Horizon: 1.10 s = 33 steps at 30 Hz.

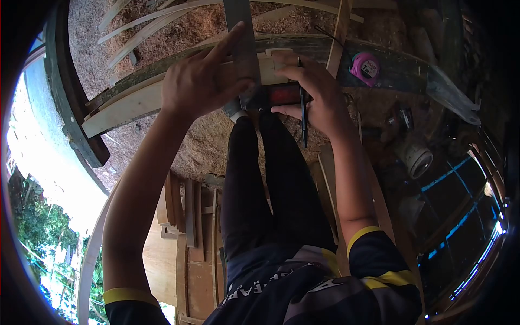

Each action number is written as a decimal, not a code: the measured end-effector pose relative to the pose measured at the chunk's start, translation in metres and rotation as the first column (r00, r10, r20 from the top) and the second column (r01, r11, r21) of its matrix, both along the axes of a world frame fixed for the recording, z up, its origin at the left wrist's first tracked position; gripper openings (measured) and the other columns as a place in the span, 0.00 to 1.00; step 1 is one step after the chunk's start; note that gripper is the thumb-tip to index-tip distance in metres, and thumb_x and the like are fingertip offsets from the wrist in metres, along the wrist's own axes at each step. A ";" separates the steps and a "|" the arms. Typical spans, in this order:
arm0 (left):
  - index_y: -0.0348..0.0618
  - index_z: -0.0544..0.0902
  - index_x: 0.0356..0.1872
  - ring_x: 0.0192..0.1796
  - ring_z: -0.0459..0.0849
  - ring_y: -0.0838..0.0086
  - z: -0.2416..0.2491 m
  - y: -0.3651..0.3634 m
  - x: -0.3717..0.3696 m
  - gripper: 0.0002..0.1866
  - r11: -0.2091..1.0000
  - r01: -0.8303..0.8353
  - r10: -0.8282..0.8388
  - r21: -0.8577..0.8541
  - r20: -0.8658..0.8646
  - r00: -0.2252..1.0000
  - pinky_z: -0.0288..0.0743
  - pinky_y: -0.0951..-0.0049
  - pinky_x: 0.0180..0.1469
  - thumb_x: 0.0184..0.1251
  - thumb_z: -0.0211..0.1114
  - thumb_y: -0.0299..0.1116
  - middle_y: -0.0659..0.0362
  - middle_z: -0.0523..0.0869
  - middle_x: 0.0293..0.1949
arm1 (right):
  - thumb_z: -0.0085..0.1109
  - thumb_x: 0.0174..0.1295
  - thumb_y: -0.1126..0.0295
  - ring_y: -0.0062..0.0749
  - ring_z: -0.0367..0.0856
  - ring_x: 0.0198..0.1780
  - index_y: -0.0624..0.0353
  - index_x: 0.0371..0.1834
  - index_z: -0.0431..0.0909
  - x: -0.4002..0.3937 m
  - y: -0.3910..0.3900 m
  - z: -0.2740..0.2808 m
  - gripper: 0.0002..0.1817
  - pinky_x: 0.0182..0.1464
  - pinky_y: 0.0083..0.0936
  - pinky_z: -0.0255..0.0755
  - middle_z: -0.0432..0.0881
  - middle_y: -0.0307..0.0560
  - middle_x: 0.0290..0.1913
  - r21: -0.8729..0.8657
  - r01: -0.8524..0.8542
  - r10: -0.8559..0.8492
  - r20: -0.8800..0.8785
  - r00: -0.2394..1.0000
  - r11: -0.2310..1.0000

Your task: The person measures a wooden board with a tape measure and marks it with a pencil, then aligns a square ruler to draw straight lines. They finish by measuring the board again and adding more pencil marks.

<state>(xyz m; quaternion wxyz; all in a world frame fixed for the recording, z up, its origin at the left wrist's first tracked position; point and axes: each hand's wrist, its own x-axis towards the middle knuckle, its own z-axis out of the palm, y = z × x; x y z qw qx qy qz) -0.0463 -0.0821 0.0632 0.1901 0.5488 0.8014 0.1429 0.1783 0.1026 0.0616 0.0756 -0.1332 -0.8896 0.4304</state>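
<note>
A wide, flat metal blade lies across a pale wooden strip on a dark beam. My left hand grips the blade, index finger stretched along it and thumb near its lower end. To the right of that end is a dark bar with a red patch. My right hand is closed round a thin black pen, which points down past the palm. Its fingertips rest at a small light wood piece, with the thumb beside the dark bar.
A pink tape measure sits on the beam to the right, near a clear plastic bag. A clear container stands lower right. Wood strips lie on shavings at the back; boards lean near my legs.
</note>
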 end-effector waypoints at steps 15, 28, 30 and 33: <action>0.70 0.58 0.93 0.49 0.98 0.53 0.002 0.001 0.001 0.59 1.000 -0.019 0.020 -0.009 0.047 0.999 0.94 0.51 0.51 0.64 0.81 0.62 0.54 0.98 0.51 | 0.93 0.44 0.62 0.51 0.84 0.73 0.47 0.67 0.83 0.002 -0.004 -0.009 0.43 0.73 0.48 0.83 0.85 0.46 0.71 -0.040 0.016 -0.018 -0.051 0.999 0.999; 0.70 0.60 0.93 0.50 0.98 0.52 0.000 -0.001 0.001 0.58 1.000 -0.016 0.016 -0.006 0.050 0.999 0.94 0.52 0.52 0.63 0.82 0.61 0.53 0.98 0.50 | 0.91 0.49 0.69 0.56 0.71 0.85 0.50 0.62 0.78 -0.002 -0.010 -0.019 0.38 0.82 0.55 0.75 0.79 0.49 0.78 -0.190 -0.020 -0.008 -0.145 0.989 0.982; 0.69 0.60 0.93 0.50 0.98 0.52 -0.001 -0.001 0.000 0.58 1.000 -0.018 0.018 -0.009 0.052 0.999 0.94 0.52 0.52 0.63 0.82 0.60 0.53 0.98 0.49 | 0.91 0.49 0.70 0.56 0.70 0.86 0.51 0.62 0.78 0.000 -0.010 -0.023 0.37 0.82 0.55 0.74 0.78 0.49 0.79 -0.210 -0.022 -0.008 -0.141 0.990 0.977; 0.69 0.60 0.93 0.50 0.98 0.52 0.000 -0.001 0.000 0.59 1.000 -0.013 0.014 -0.007 0.036 0.999 0.94 0.52 0.51 0.62 0.83 0.60 0.53 0.98 0.49 | 0.91 0.49 0.71 0.56 0.70 0.87 0.50 0.62 0.78 0.001 -0.010 -0.022 0.37 0.83 0.54 0.74 0.78 0.49 0.80 -0.231 -0.025 -0.007 -0.137 0.991 0.973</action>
